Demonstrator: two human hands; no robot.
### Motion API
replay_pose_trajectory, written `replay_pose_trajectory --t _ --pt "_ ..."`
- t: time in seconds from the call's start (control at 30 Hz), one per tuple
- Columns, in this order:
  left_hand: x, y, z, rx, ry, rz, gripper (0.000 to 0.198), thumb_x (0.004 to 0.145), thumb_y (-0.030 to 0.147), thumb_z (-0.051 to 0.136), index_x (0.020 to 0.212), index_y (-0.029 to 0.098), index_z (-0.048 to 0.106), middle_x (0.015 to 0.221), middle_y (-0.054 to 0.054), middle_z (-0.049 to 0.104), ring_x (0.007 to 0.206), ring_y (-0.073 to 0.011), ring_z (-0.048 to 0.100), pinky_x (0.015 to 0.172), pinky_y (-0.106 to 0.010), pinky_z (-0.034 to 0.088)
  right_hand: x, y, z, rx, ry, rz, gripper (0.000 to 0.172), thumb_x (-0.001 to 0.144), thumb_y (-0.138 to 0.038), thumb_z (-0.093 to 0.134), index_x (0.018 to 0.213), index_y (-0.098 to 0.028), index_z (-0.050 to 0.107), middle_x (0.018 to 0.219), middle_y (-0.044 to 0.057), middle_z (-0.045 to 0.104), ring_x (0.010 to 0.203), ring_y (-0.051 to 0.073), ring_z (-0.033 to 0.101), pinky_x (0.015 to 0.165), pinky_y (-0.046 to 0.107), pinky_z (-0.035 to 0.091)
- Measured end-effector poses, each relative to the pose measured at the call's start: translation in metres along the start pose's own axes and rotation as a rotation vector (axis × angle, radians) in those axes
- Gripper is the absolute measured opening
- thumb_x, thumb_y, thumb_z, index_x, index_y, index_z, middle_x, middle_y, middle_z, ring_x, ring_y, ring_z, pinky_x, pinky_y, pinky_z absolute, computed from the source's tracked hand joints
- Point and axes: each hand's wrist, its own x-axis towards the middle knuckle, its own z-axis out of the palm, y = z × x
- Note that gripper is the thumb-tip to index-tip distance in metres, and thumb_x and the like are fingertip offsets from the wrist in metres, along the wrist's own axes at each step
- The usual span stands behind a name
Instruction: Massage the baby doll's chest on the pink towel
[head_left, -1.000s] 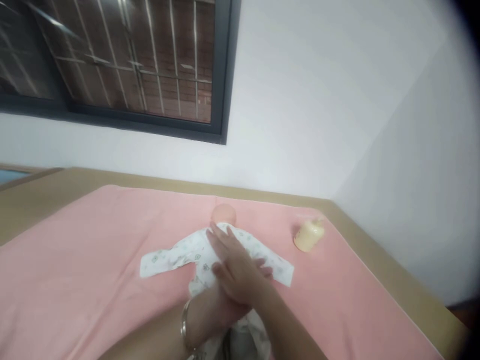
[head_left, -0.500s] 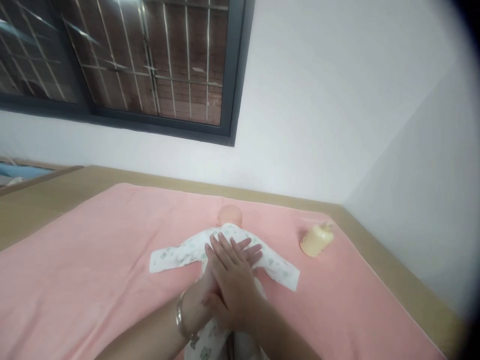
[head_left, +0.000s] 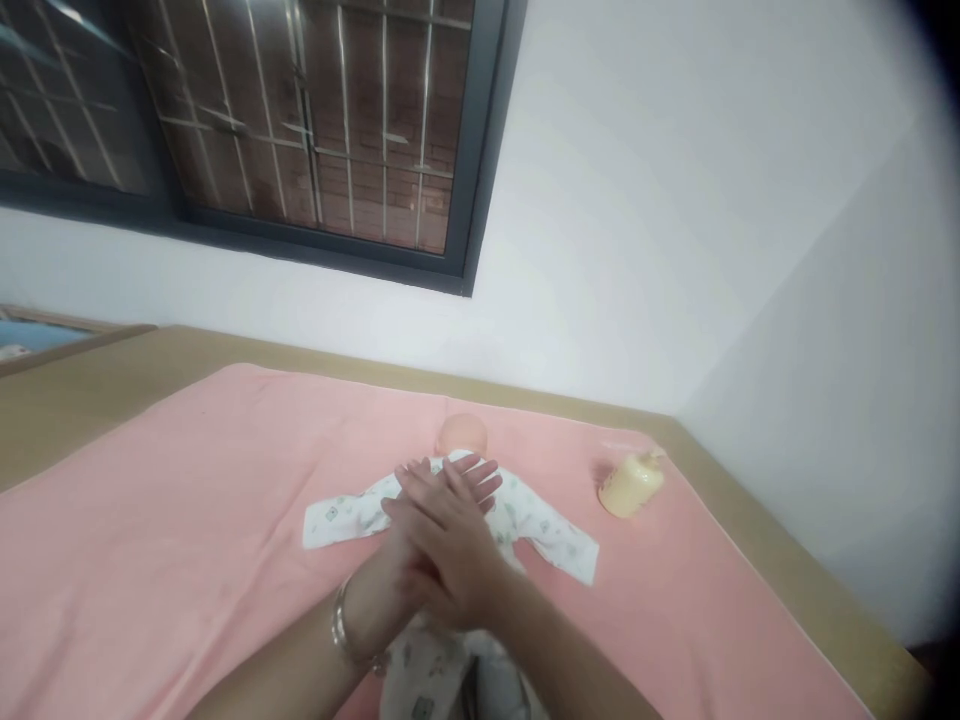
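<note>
A bald baby doll [head_left: 463, 434] in a white outfit with small printed figures lies stretched out, sleeves spread to both sides. Above its body, my left hand [head_left: 403, 568], with a silver bracelet at the wrist, is laid palm to palm against my right hand [head_left: 454, 540]. The right hand lies over the left, covering much of it, and fingers of both are stretched out. I see nothing held between them, though the palms are hidden. Whether the hands touch the doll's clothing cannot be told.
The doll lies on a pink cloth [head_left: 187, 500] over a tan surface [head_left: 90, 400]. A pale yellow pump bottle [head_left: 631, 485] stands on the cloth to the right. Behind are a white wall [head_left: 600, 250] and a barred window [head_left: 315, 130].
My joined hands have shifted slightly left over the doll, and the right hand has slid across the left. The doll and bottle stay in place; the view has moved a little.
</note>
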Motion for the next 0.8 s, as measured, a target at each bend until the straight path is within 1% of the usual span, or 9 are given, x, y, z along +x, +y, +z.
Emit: replay_pose_trajectory --t 0.03,0.17,0.23,0.3,0.4,0.5,0.6,0.7,0.8 --pt "0.007 0.013 0.002 -0.032 -0.059 -0.144 0.057 0.086 0.050 0.034 0.142 0.038 0.032 0.146 0.011 0.037 0.144 -0.0170 0.010 0.117 -0.034 0.015 0.002 0.010 -0.006 0.001 -0.045 -0.037 0.053 0.095 -0.043 0.031 0.141 -0.018 0.039 0.149 0.008 0.032 0.139 0.028 0.023 0.113 0.052 0.015" --pt "0.032 0.073 -0.007 -0.072 -0.228 -0.434 0.059 0.089 0.052 0.033 0.132 0.015 0.049 0.133 -0.014 0.053 0.133 -0.0303 0.039 0.111 -0.051 0.025 -0.011 0.059 -0.008 -0.137 -0.081 -0.012 0.060 0.097 -0.045 0.029 0.147 -0.014 0.027 0.151 0.013 0.026 0.141 0.030 0.014 0.112 0.058 0.011" --pt "0.038 0.094 -0.013 -0.100 -0.281 -0.408 0.063 0.089 0.057 0.032 0.128 0.012 0.051 0.130 -0.017 0.054 0.128 -0.0298 0.045 0.111 -0.051 0.026 -0.028 0.080 0.001 -0.184 -0.052 0.035 0.062 0.097 -0.042 0.031 0.149 -0.010 0.021 0.151 0.017 0.025 0.142 0.029 0.013 0.111 0.058 0.015" --pt "0.039 0.101 -0.017 -0.084 -0.259 -0.212 0.056 0.089 0.053 0.039 0.123 0.012 0.055 0.129 -0.017 0.056 0.125 -0.0280 0.049 0.110 -0.048 0.029 -0.047 0.098 0.008 -0.164 -0.004 0.116 0.060 0.098 -0.041 0.030 0.149 -0.010 0.021 0.152 0.017 0.023 0.142 0.027 0.016 0.111 0.055 0.020" --pt "0.033 0.088 -0.028 0.143 -0.243 0.095 0.030 0.084 0.034 0.056 0.107 0.016 0.065 0.117 -0.011 0.063 0.120 -0.0259 0.052 0.110 -0.042 0.030 -0.067 0.114 0.007 -0.076 0.067 0.343 0.057 0.098 -0.043 0.031 0.148 -0.016 0.026 0.153 0.013 0.022 0.140 0.024 0.021 0.111 0.050 0.026" --pt "0.028 0.059 -0.052 0.554 -0.447 0.173 0.013 0.076 0.023 0.066 0.087 0.021 0.072 0.101 -0.007 0.068 0.108 -0.0256 0.057 0.109 -0.039 0.032 -0.071 0.123 0.000 0.004 0.068 0.493 0.055 0.098 -0.045 0.034 0.146 -0.019 0.033 0.151 0.011 0.027 0.139 0.024 0.025 0.111 0.048 0.028" --pt "0.030 0.030 -0.081 0.908 -0.705 0.318 0.018 0.078 0.021 0.061 0.093 0.023 0.071 0.105 -0.009 0.067 0.108 -0.0261 0.056 0.108 -0.042 0.035 -0.063 0.131 0.001 0.059 0.037 0.434 0.053 0.097 -0.045 0.038 0.144 -0.020 0.038 0.148 0.010 0.033 0.137 0.025 0.030 0.111 0.049 0.027" --pt "0.037 0.009 -0.102 1.252 -0.880 0.726 0.025 0.081 0.013 0.049 0.099 0.019 0.065 0.112 -0.010 0.064 0.115 -0.0252 0.053 0.106 -0.046 0.037 -0.052 0.142 0.015 0.113 0.035 0.282 0.047 0.097 -0.039 0.038 0.140 -0.021 0.044 0.145 0.009 0.039 0.135 0.023 0.034 0.112 0.048 0.026" --pt "0.044 -0.003 -0.114 1.404 -0.970 1.055 0.023 0.077 0.006 0.046 0.091 0.017 0.061 0.110 -0.008 0.064 0.116 -0.0225 0.051 0.106 -0.043 0.038 -0.040 0.148 0.033 0.109 -0.018 0.122 0.042 0.098 -0.033 0.036 0.135 -0.019 0.049 0.140 0.010 0.046 0.134 0.021 0.037 0.112 0.047 0.026"
